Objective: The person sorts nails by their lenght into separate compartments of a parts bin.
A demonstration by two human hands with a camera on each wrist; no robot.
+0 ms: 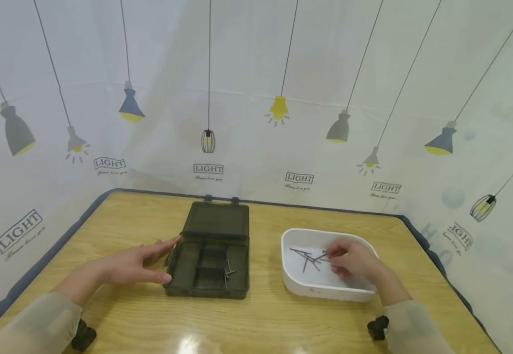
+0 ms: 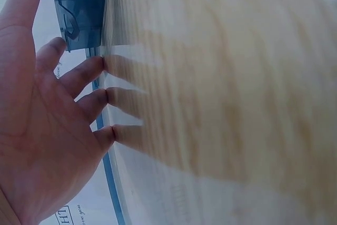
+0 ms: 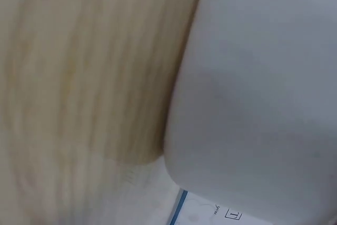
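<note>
A dark, see-through plastic organizer box (image 1: pixel 181 275) lies on the table with its lid (image 1: pixel 216 219) folded back. Several thin nails (image 1: pixel 227 274) are in its right-hand compartment. My left hand (image 1: pixel 128 263) rests at the box's left side, thumb and forefinger touching it; in the left wrist view, the other fingers are spread with their tips on the table. Inside a white tray (image 1: pixel 327 293), my right hand (image 1: pixel 353 260) pinches the end of a nail (image 1: pixel 321 256) among several grey nails (image 1: pixel 302 255). The right wrist view shows only the tray's outer wall, the hand being hidden.
The wooden table (image 1: pixel 150 324) has a dark blue edge (image 1: pixel 256 200) along the back and sides. Behind it hangs a pale cloth (image 1: pixel 247 73) printed with lamps. Table surface separates the box from the tray.
</note>
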